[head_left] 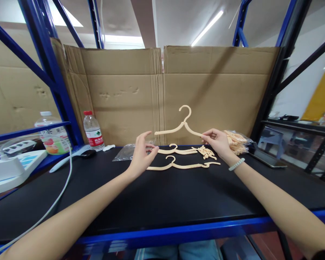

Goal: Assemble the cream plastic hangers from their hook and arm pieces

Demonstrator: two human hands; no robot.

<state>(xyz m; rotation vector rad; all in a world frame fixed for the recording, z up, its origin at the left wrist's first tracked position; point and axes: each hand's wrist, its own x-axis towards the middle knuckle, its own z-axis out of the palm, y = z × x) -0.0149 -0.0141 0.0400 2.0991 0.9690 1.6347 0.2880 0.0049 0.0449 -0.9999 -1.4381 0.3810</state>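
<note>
A cream-coloured hanger (pixel 184 124) is held up above the table, hook upward. My right hand (pixel 218 142) pinches its right arm end. My left hand (pixel 143 153) is apart from the hanger's left end, fingers spread and holding nothing. Below, a second hanger (pixel 173 165) lies on the black tabletop with its hook away from me. Behind it lie more cream hanger pieces (pixel 178 151), partly hidden by my left hand. A small heap of cream plastic parts (pixel 206 153) sits at their right end.
Bagged cream pieces (pixel 236 141) lie beyond my right hand. A clear plastic bag (pixel 123 153) is behind my left hand. On the left stand a red-capped water bottle (pixel 93 130), a larger bottle (pixel 52 133) and a power strip (pixel 8 168) with a white cable (pixel 67 180). Cardboard (pixel 124 97) walls the back.
</note>
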